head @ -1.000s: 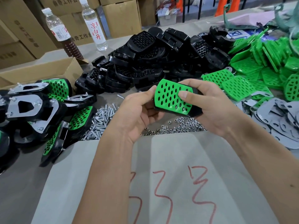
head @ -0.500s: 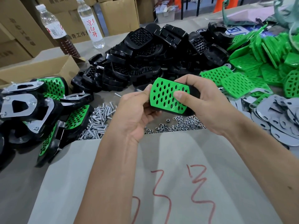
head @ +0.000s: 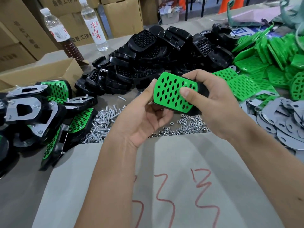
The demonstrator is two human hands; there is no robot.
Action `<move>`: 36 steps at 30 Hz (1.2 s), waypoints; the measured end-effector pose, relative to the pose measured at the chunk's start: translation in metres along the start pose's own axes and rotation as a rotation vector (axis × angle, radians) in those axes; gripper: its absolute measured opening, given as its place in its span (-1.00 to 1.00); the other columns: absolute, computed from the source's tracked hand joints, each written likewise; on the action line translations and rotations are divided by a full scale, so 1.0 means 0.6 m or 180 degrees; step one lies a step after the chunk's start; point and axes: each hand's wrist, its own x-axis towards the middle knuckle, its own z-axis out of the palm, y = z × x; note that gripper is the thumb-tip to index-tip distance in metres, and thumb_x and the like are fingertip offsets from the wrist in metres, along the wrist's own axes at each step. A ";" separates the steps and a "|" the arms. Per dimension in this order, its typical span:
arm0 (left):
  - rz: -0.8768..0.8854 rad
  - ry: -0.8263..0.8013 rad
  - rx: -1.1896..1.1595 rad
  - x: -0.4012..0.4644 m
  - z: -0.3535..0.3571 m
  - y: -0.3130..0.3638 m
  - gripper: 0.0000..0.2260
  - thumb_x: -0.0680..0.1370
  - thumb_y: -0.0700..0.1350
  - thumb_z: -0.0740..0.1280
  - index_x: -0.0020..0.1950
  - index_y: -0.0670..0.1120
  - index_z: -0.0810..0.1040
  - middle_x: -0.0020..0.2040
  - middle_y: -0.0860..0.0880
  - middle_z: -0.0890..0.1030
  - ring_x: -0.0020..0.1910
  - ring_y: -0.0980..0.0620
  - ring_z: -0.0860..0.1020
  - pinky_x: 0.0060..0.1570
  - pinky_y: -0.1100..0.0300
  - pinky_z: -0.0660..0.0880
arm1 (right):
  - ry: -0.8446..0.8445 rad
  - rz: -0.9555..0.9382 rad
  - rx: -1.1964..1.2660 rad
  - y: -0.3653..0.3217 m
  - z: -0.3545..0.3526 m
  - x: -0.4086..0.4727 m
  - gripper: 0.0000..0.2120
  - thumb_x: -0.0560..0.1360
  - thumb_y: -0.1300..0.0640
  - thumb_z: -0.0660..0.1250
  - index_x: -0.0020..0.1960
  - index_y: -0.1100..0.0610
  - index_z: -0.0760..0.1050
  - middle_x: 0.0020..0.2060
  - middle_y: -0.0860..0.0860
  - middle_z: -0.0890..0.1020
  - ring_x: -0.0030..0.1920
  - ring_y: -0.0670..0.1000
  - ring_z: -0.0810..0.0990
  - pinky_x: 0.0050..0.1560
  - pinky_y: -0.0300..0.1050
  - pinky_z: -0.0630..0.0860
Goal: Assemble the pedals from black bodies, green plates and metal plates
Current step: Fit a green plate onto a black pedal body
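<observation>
The desk [head: 24, 186] is full of parts. At the middle, the right hand [head: 212, 102] grips a black body [head: 203, 91] with a green plate [head: 174, 92] on it; the left hand [head: 144, 116] pinches its edge. Next, I think, comes a screw from the pile [head: 102, 124] at 9 o'clock.

Clear water bottle [head: 95, 25]: white label with red vertical characters 凉白开. Second bottle [head: 60, 33], with dark liquid in its lower part: label in red and white, print too small to read. Cardboard boxes [head: 65, 5] behind the bottles: dark printed characters, partly hidden; 工作 legible, the rest unclear. Grey sheet [head: 164, 186] in the foreground: red handwritten marks resembling 3 and 2, reading uncertain. Blue-and-white printed card [head: 239, 32] at the far right: a large X-like mark.
</observation>
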 end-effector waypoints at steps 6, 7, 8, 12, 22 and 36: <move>0.0035 -0.0440 0.0061 -0.001 -0.025 0.002 -0.86 0.48 -0.11 0.44 -0.05 -0.11 0.77 -0.08 -0.10 0.73 -0.22 0.04 0.64 -0.16 0.17 0.64 | 0.0029 0.0214 0.0323 0.006 0.000 0.001 -0.89 0.53 0.13 0.43 0.00 -0.05 0.66 -0.02 0.33 0.64 0.02 0.24 0.70 0.03 0.37 0.67; 0.0045 -0.0525 0.0056 -0.001 -0.026 0.002 -0.85 0.49 -0.14 0.44 -0.01 -0.13 0.76 -0.06 -0.11 0.73 -0.22 0.04 0.63 -0.15 0.17 0.65 | 0.0075 0.0247 0.0406 0.006 0.000 0.002 -0.89 0.51 0.14 0.43 -0.01 -0.05 0.67 0.02 0.36 0.62 0.03 0.25 0.69 0.08 0.40 0.64; 0.0063 -0.0589 0.0048 0.000 -0.027 0.002 -0.84 0.49 -0.18 0.43 0.02 -0.16 0.74 -0.05 -0.12 0.72 -0.22 0.04 0.63 -0.13 0.16 0.65 | 0.0100 0.0284 0.0485 0.004 0.000 0.002 -0.88 0.50 0.15 0.44 -0.01 -0.04 0.67 0.02 0.33 0.63 0.04 0.24 0.70 0.10 0.38 0.65; 0.0105 -0.0693 0.0160 -0.002 -0.027 0.003 -0.80 0.40 -0.24 0.50 0.02 -0.18 0.73 -0.06 -0.14 0.73 -0.19 0.02 0.68 -0.12 0.11 0.68 | 0.0130 0.0458 0.0593 0.004 -0.001 0.000 -0.87 0.46 0.17 0.46 0.01 0.07 0.64 0.02 0.23 0.68 0.04 0.24 0.73 0.01 0.25 0.69; 0.0108 -0.0609 0.0417 -0.011 -0.006 0.006 -0.88 0.45 -0.33 0.46 -0.14 -0.15 0.77 -0.15 -0.16 0.74 -0.28 -0.01 0.71 -0.28 0.27 0.59 | -0.0138 0.0528 0.0651 0.000 -0.008 0.000 -0.88 0.46 0.15 0.49 0.00 0.04 0.65 -0.02 0.17 0.74 0.04 0.24 0.74 0.01 0.23 0.69; -0.0183 -0.0080 -0.0464 -0.020 0.030 0.002 -0.86 0.32 -0.27 0.36 -0.35 -0.19 0.72 -0.33 -0.09 0.65 -0.49 0.11 0.52 -0.49 0.43 0.37 | -0.0722 0.0615 0.1037 -0.021 -0.012 -0.002 -0.67 0.43 0.18 0.47 0.08 0.20 0.39 0.02 0.22 0.72 0.04 0.25 0.73 0.03 0.19 0.69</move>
